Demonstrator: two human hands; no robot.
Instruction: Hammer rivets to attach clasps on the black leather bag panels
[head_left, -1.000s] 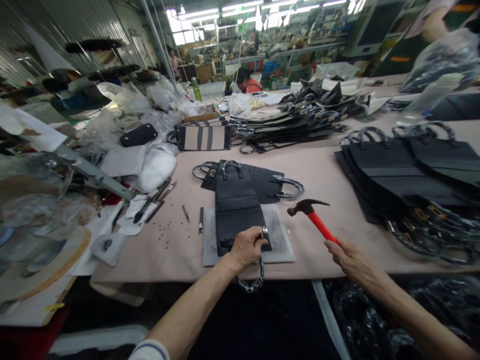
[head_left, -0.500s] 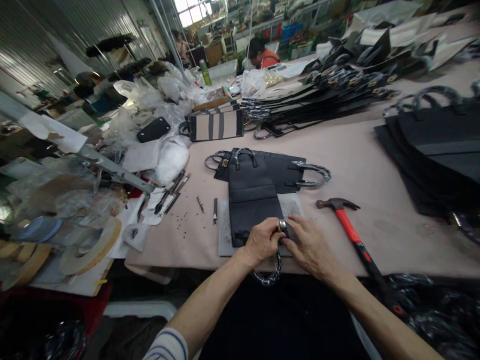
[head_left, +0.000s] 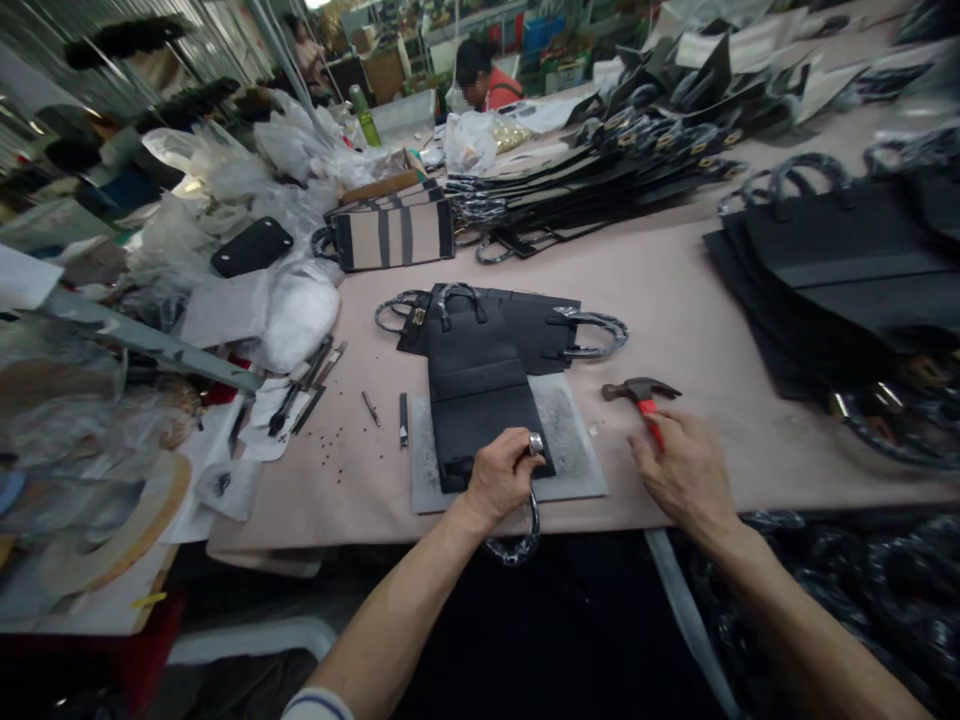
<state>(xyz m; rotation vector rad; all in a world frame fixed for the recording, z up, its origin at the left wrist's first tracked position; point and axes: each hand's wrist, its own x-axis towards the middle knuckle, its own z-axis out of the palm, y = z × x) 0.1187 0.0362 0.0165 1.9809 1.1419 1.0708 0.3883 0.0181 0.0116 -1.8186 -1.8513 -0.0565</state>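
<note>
A flat black bag (head_left: 472, 380) lies on a grey pad (head_left: 574, 450) near the table's front edge. One wrapped handle (head_left: 517, 540) of the bag hangs over the edge. My left hand (head_left: 496, 482) rests on the bag's near end, closed around a small metal cylinder (head_left: 535, 441) that stands upright on the bag. My right hand (head_left: 679, 470) lies to the right of the pad, its fingers closed over the red handle of a hammer (head_left: 642, 392). The hammer's head rests on the table.
Stacks of black bags lie at the right (head_left: 840, 270) and across the back (head_left: 600, 180). A striped bag (head_left: 394, 235) stands behind the work. Loose hand tools (head_left: 300, 395) and plastic wrapping (head_left: 296, 315) crowd the left. A person in red (head_left: 487, 80) sits far back.
The raised hammer was laid on the table and my right hand went to the cylinder beside my left. It has now moved back right onto the hammer's handle.
</note>
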